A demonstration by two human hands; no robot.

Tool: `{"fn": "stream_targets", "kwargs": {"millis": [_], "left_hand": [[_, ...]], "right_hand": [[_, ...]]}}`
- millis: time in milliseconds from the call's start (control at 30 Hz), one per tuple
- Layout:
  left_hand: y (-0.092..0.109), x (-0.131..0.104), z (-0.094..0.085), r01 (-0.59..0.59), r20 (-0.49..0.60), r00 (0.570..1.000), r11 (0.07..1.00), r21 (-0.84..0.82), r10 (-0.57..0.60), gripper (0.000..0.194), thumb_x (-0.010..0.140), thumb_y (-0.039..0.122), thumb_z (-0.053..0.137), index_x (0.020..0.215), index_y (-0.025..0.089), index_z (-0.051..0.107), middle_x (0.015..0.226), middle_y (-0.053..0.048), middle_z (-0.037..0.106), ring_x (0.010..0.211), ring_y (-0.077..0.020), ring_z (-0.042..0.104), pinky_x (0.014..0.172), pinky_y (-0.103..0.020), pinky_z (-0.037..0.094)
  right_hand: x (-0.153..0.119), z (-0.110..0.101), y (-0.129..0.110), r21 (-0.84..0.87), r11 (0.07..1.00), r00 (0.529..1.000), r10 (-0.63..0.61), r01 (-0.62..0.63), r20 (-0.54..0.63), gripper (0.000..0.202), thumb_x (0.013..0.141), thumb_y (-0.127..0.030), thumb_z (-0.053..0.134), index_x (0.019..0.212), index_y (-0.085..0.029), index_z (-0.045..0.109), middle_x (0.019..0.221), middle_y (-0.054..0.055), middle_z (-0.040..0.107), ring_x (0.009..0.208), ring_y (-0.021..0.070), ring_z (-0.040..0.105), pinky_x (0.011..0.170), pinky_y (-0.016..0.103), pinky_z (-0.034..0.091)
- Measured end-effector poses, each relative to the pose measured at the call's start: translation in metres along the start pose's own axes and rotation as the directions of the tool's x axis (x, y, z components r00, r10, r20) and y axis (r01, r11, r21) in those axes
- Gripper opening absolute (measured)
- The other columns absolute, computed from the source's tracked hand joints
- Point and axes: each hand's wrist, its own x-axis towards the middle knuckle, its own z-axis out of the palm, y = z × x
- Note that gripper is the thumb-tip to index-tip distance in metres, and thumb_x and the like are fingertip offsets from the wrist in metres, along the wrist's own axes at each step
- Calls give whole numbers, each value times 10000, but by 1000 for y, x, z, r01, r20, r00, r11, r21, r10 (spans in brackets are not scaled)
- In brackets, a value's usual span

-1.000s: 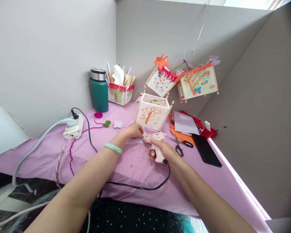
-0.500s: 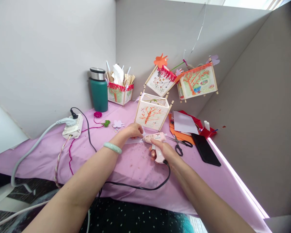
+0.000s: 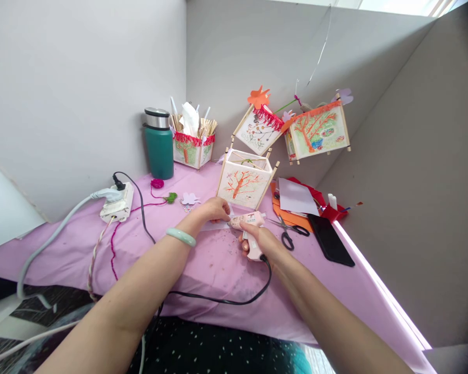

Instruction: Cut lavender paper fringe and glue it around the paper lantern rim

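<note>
**Glue gun (image 3: 246,221) in hand, near box (image 3: 239,186) unfringed**

Head view: the right hand (image 3: 262,240) wraps its fingers round the glue gun, nozzle beside the left hand (image 3: 215,209), whose fingers bunch over pale paper (image 3: 211,227) — pinching what, I cannot tell. Behind, the near box stands assembled and drawn on — its top apparently lacking the red fringe (image 3: 268,118) seen above.

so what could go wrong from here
The tip of the glue gun is close to the left hand's fingers, so if hot it might burn them.
The black cord curves from its handle; a snag could tug it in the right hand.
The nearest box stands just beyond both hands, so a careless push might shift it.
</note>
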Motion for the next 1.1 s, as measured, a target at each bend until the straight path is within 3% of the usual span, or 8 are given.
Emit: {"fn": "stream_targets", "kwargs": {"millis": [600,1100], "left_hand": [[-3,1,1,-15,-2,1000,1000,0,15,317,691,168,657,1008,150,662,588,25,592,435,-87,503,485,-200,454],[-6,5,2,-38,3,999,999,-8,38,279,691,174,650,969,149,664,546,31,565,435,-96,506,463,-194,431]], "right_hand": [[4,-4,5,-17,999,999,-46,47,15,417,877,-426,509,571,-146,559,390,17,507,341,114,490,346,207,328],[-1,-7,4,-56,998,998,-41,38,-51,389,835,-413,567,553,-145,562,403,8,511,341,113,487,366,221,370]]}}
